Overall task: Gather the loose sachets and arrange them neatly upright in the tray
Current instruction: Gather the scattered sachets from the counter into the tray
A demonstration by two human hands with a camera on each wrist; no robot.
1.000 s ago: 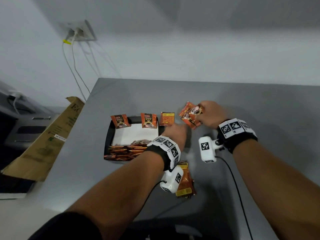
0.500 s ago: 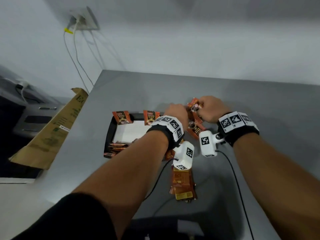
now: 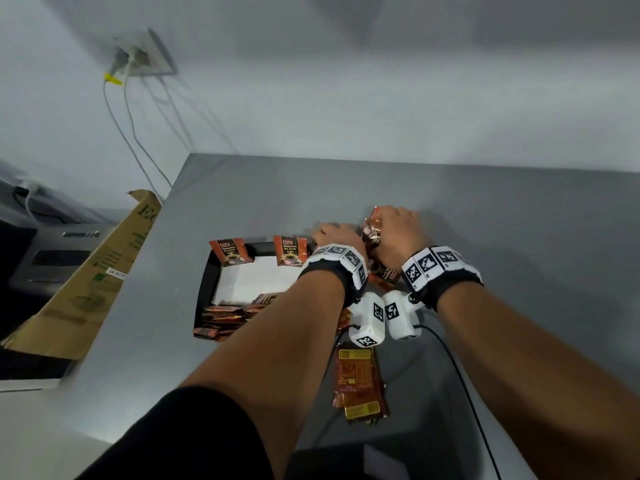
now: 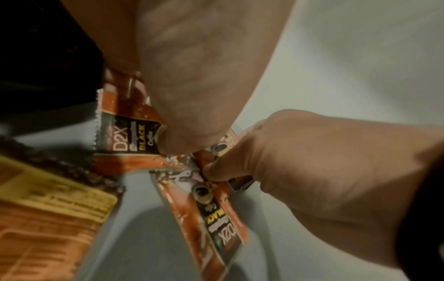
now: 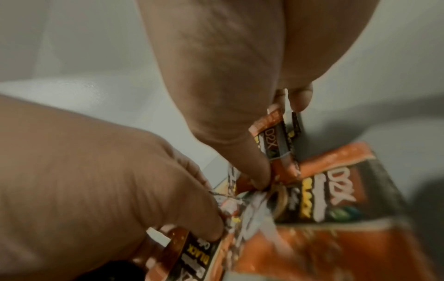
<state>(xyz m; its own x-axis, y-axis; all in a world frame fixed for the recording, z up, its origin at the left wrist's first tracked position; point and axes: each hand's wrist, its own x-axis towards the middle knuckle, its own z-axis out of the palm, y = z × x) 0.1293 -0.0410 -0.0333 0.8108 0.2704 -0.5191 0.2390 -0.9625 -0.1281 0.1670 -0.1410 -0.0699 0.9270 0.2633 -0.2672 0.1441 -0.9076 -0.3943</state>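
Observation:
The black tray (image 3: 207,289) has a white floor; two orange D2X sachets (image 3: 230,251) stand against its back rim and a pile of sachets (image 3: 225,317) lies at its front. At the tray's back right corner my left hand (image 3: 329,233) holds a sachet (image 4: 127,136) with curled fingers. Right beside it my right hand (image 3: 384,224) pinches a small bunch of sachets (image 5: 276,144) between thumb and fingers. Another sachet (image 5: 336,190) lies flat on the table under the right hand. A stack of sachets (image 3: 360,382) lies nearer me.
The grey table (image 3: 485,220) meets a white wall behind. A cardboard box (image 3: 86,278) leans at the table's left edge, with a dark appliance (image 3: 45,251) beyond it. Cables (image 3: 460,368) run from the wrist cameras across the table.
My left hand has moved away from me, from the tray's right side to its back right corner, and now meets the right hand. The right hand's sachets came down to the table.

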